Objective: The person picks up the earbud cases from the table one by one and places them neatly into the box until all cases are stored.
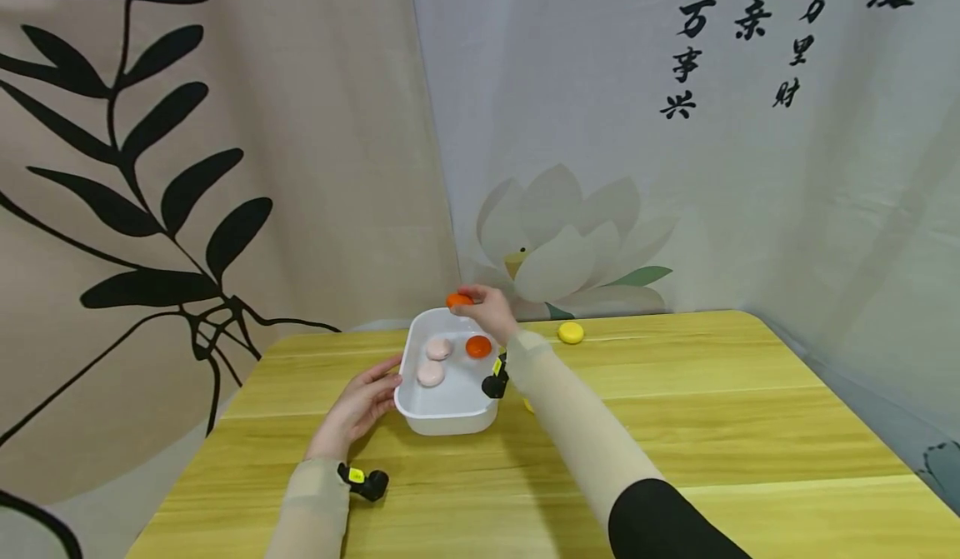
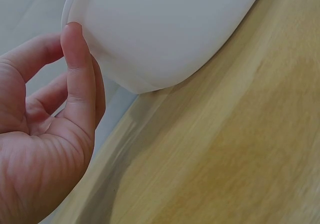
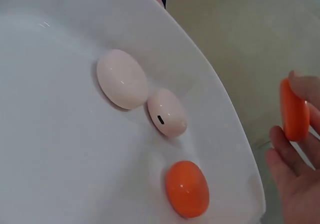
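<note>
My right hand (image 1: pixel 489 312) pinches a smooth orange disc (image 3: pixel 294 111) between thumb and fingers, above the far rim of a white plastic basin (image 1: pixel 450 405). Inside the basin lie another orange disc (image 1: pixel 478 346) and two pale pink discs, one pink disc (image 1: pixel 431 373) nearer me and one pink disc (image 1: pixel 438 347) behind it. The smaller-looking pink disc (image 3: pixel 167 113) bears a short black mark in the right wrist view. My left hand (image 1: pixel 367 401) touches the basin's left side with its fingertips, fingers loosely extended; the thumb (image 2: pixel 79 68) lies against the outer wall near the rim.
A yellow disc (image 1: pixel 571 332) lies on the wooden table (image 1: pixel 720 426) near its back edge, right of the basin. Another bit of yellow (image 1: pixel 528 406) shows beside the right forearm, mostly hidden. A printed curtain (image 1: pixel 337 142) hangs right behind the table.
</note>
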